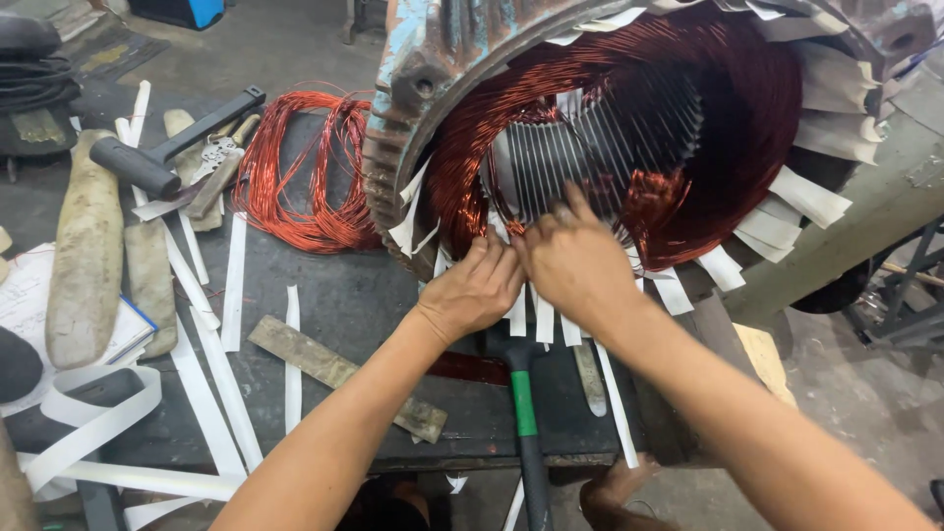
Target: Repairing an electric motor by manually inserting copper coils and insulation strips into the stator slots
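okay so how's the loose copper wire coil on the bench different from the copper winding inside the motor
The loose coil lies flat on the bench, untouched; the winding sits packed in the motor between white paper strips, with both the left hand and right hand at its lower edge. Both are reddish copper wire.

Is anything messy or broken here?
Yes. White paper strips lie scattered every which way across the dark table, and the motor housing has chipped, rusty blue paint. A loose coil of copper wire sprawls beside it.
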